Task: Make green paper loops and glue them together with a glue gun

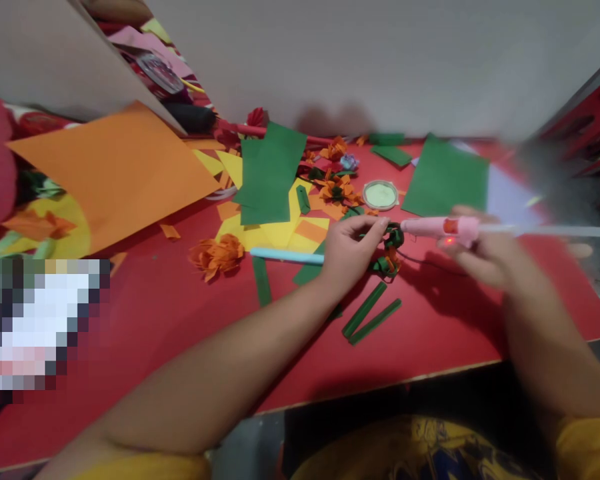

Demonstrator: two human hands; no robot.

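**Glue gun meets curled green paper over the red table**

Head view: the left hand (350, 248) pinches a small curled green paper piece (393, 235) between fingertips, just above the red tabletop (180, 313). The right hand (485, 250), blurred, is wrapped around a pink glue gun (443, 228) whose nozzle touches that piece. Two narrow green paper strips (371, 313) lie near the wrists; an orange paper flower (217, 255) sits further left.
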